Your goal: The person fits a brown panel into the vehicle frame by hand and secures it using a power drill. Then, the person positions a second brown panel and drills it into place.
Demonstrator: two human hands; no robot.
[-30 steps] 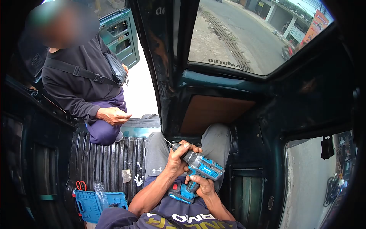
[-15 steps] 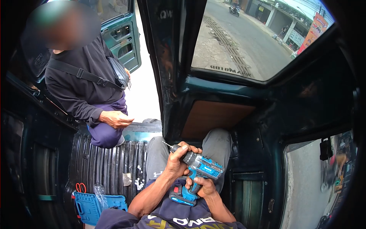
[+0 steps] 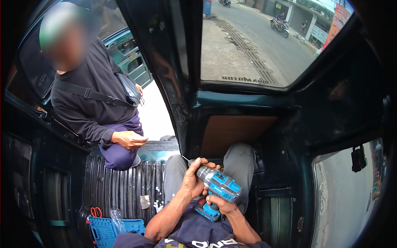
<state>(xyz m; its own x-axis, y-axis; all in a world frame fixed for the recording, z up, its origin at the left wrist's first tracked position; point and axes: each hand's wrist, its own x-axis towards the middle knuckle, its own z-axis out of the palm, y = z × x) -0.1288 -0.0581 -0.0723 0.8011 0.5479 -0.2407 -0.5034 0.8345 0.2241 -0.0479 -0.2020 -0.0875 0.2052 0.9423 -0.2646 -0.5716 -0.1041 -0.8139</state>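
A blue and black cordless drill [image 3: 223,184] lies across my lap, its thin bit [image 3: 185,158] pointing up and to the left. My left hand [image 3: 193,177] is closed round the front of the drill at the chuck. Lower down, my right hand [image 3: 222,204] wraps the grip just above the blue battery [image 3: 207,210]. Both hands are over my thighs in grey trousers [image 3: 239,167]. Part of the grip is hidden behind the fingers.
Left on the ribbed van floor [image 3: 126,182] is an open blue case [image 3: 103,231] with clear plastic [image 3: 118,219] on it. Small white bits [image 3: 158,205] lie nearby. Another person [image 3: 93,99] sits by the open door. A brown panel [image 3: 231,130] is ahead.
The drill has turned in my hands, showing more of its top and less of its battery. My view has shifted, so the floor, case and person appear further right. Outside, a motorbike passes.
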